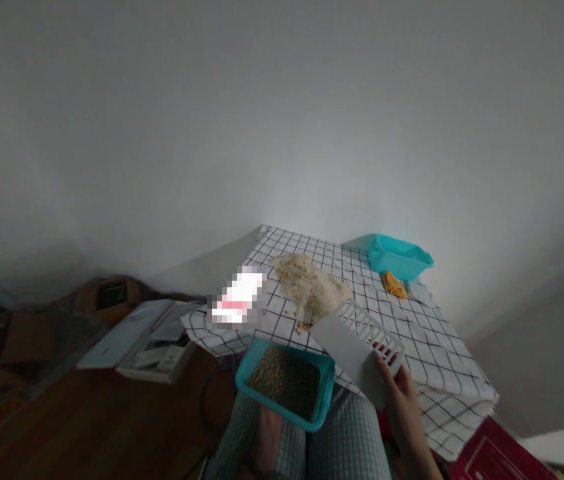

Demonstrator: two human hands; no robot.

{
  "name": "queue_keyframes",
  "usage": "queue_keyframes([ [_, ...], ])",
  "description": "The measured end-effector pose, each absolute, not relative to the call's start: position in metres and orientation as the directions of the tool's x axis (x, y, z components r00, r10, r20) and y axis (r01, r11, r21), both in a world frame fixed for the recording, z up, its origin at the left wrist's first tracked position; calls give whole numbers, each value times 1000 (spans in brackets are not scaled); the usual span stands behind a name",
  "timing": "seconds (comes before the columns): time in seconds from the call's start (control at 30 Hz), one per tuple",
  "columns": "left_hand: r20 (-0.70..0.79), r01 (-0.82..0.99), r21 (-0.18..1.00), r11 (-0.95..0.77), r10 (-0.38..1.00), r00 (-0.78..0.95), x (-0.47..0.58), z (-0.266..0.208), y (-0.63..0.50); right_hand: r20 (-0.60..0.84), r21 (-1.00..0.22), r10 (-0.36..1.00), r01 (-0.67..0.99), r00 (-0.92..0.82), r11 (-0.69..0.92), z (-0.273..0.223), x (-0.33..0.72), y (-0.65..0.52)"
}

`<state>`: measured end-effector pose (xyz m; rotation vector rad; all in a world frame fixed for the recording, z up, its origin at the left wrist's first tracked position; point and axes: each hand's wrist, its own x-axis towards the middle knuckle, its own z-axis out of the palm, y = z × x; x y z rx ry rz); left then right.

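Can't see my left hand at all, and the thing near the table's left edge is just a pixelated blur. My right hand (pixel 402 393) is gripping 1 white slotted scoop (pixel 357 340) by its handle, above my lap beside 1 teal tray (pixel 322 407) of greenish grains. 2 teal trays total, 1 grain pile (pixel 307 283) on the checked cloth (pixel 437 347).

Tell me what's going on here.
A person sits at a table under a checked cloth. Their right hand holds a white slotted tray, tilted, near the table's front edge. A teal tray of small greenish grains rests on their lap, with the left hand beneath it, mostly hidden. A pile of mixed grains lies on the cloth, and an empty teal tray sits at the far corner.
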<state>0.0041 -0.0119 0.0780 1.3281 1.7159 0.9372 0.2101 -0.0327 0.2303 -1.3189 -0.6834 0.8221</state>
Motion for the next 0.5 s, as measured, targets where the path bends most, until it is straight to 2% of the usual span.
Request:
queue_keyframes([
  [0.07,-266,408,853,325,944,-197,4,112,-9,-28,-989,821,-133,570,58,233,209,-32],
  [0.23,-417,324,831,451,892,-174,-2,165,3,-29,-991,815,-122,579,52,240,209,-33],
  [0.33,-499,230,828,512,859,-116,-4,174,5,-28,-992,838,-118,546,43,241,208,-34],
  [0.5,-526,134,837,530,848,-63,-4,157,-5,-38,-991,841,-126,540,36,241,206,-33],
])
